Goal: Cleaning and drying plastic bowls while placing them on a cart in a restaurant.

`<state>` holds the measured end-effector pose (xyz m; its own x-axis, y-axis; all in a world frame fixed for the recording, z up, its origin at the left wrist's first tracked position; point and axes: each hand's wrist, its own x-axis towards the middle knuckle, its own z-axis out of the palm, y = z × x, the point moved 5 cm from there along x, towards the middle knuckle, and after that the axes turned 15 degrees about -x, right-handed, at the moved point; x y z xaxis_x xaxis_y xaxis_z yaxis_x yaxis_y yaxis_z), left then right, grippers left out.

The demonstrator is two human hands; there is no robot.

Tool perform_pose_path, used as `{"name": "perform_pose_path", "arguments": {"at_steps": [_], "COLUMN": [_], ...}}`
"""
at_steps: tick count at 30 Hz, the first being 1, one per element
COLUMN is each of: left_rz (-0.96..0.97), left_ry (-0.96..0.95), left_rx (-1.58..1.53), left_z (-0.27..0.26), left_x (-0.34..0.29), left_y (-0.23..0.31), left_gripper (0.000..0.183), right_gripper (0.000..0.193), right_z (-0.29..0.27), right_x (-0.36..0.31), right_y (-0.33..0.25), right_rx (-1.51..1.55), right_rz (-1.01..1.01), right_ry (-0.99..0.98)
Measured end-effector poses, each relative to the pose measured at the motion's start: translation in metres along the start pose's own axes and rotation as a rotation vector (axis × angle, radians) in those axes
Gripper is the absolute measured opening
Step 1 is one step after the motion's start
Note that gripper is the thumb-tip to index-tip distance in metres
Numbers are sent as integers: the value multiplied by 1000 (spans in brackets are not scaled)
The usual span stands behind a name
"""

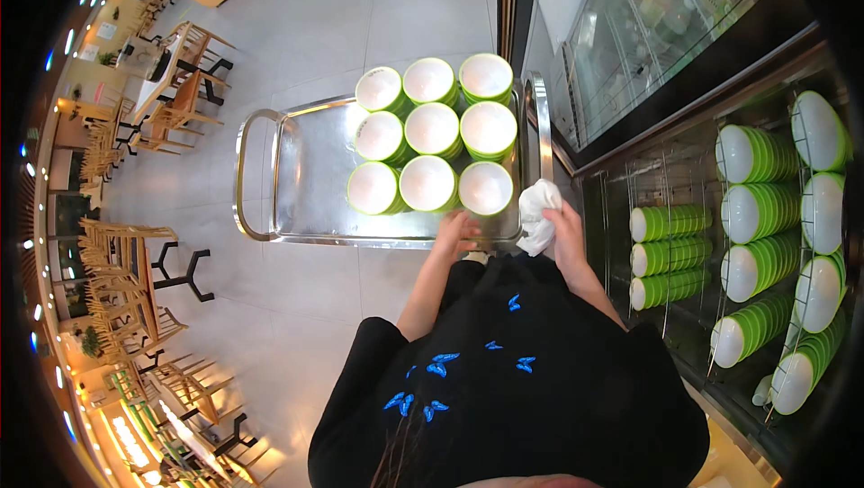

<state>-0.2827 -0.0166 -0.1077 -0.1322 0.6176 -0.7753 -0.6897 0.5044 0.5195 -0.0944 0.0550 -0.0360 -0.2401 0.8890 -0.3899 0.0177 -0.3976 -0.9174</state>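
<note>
My right hand (567,229) is closed around a crumpled white cloth (539,216), beside the right end of a metal cart (310,178). Several stacks of green bowls with white insides (431,129) stand on the cart's right part, grouped in rows. At the cart's near edge, my left hand (456,232) is just below the front bowls, its fingers loosely bent and apart. Nothing shows in it. Whether its fingertips touch the nearest bowl (486,188) I cannot tell.
On my right, a cabinet with wire racks (666,218) holds more green bowl stacks (760,214) lying sideways. A glass-doored fridge (657,29) stands at the far right. Wooden tables and chairs (184,83) line the left. The cart has a looped handle (241,173) at its left end.
</note>
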Motion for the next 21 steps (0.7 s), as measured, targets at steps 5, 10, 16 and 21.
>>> {"name": "perform_pose_path", "arguments": {"at_steps": [5,10,16,21], "left_rz": [56,65,114,102], "left_ry": [-50,-67,-11,-83], "left_rx": [-29,-77,-139,14], "left_z": [2,10,-5,-11], "left_x": [29,27,11,13], "left_y": [-8,-10,-10,-17], "left_gripper": [42,37,36,36], "right_gripper": [25,28,35,35], "right_z": [32,84,120,117], "right_x": [-8,19,44,48], "right_y": [-52,-33,33,35], "right_rx": [-1166,-1356,-1545,-1607], "right_rz": [-711,-984,-627,-840], "right_ry": [394,305,-417,-308]}}
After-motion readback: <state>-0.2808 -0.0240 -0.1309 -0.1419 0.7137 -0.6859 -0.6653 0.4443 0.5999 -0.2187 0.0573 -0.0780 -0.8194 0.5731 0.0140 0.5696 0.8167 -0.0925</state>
